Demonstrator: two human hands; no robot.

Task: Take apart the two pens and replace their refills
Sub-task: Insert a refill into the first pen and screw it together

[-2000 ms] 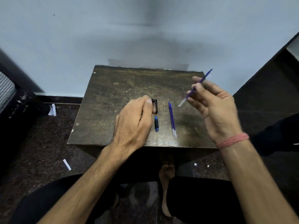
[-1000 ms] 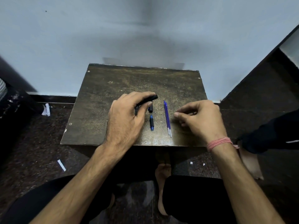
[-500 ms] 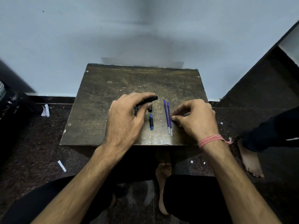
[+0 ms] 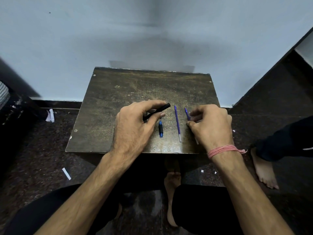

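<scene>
My left hand [image 4: 133, 128] grips a black pen barrel [image 4: 158, 111] between thumb and fingers, just above the small dark wooden table [image 4: 118, 102]. A short black and blue pen tip section [image 4: 160, 129] lies on the table right below that barrel. One purple refill [image 4: 177, 122] lies lengthwise on the table, alone. My right hand [image 4: 210, 126] pinches a second purple refill [image 4: 187, 113] to the right of it; its far end sticks out past my fingers and its near tip shows under my palm.
The table stands against a pale blue wall [image 4: 118, 39]. Dark speckled floor surrounds it, with paper scraps [image 4: 66, 173] on the left. My bare foot [image 4: 171, 189] lies under the table's front edge; another person's foot [image 4: 264, 168] is at the right.
My right hand came down from the air with a refill to the table, set it beside the lying one, then pulled it apart to the right. My left hand picked up the black barrel.
</scene>
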